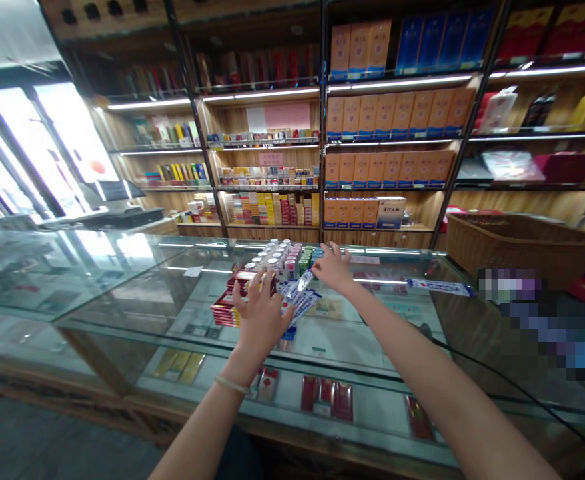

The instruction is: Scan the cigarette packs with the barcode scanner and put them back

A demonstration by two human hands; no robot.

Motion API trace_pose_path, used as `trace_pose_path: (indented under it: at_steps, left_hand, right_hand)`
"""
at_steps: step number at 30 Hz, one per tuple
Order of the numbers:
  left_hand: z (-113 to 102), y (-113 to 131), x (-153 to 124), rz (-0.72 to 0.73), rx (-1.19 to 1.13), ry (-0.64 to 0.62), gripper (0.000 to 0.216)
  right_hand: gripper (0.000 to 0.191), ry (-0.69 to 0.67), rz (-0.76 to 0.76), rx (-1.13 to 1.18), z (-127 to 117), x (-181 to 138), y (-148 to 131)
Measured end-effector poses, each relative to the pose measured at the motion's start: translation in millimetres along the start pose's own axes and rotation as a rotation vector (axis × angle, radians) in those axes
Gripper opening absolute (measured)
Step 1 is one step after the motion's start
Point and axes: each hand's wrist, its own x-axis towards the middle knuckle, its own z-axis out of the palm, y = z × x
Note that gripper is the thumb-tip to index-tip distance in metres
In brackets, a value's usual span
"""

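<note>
My left hand (263,312) has its fingers spread over the stacked red packets (225,313) on the glass counter. Its thumb side is beside a small pile of slim blue-and-white packets (306,305); whether it presses on them cannot be made out. My right hand (333,268) pinches the upper end of one slim blue-and-white packet (301,285) between thumb and finger, tilted above the pile. Just behind both hands stand rows of small white-capped tubs (273,257), with pink and green tubs (303,265) at their right.
One more long blue-and-white packet (439,287) lies on the counter's right side, near a brown wooden box (527,240). A black cable (502,387) crosses the right. Boxed goods (392,117) fill the wall shelves; red packs (326,398) show under the glass top (352,340).
</note>
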Motion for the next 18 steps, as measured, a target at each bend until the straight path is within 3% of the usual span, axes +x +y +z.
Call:
trace_pose_path:
  at_steps: [8, 14, 18]
  left_hand:
    - [5.7, 5.3, -7.2, 0.013, 0.033, -0.099, 0.014]
    - [7.3, 7.1, -11.3, 0.008, 0.028, -0.13, 0.014]
    - [1.1, 10.0, -9.4, -0.035, 0.043, -0.216, 0.018]
  right_hand:
    - [0.016, -0.057, -0.044, -0.063, 28.6, -3.0, -7.7]
    - [0.015, -0.082, -0.047, -0.081, 37.9, -6.7, -9.4]
    - [0.016, -0.097, -0.031, -0.086, 42.5, -8.2, -9.8]
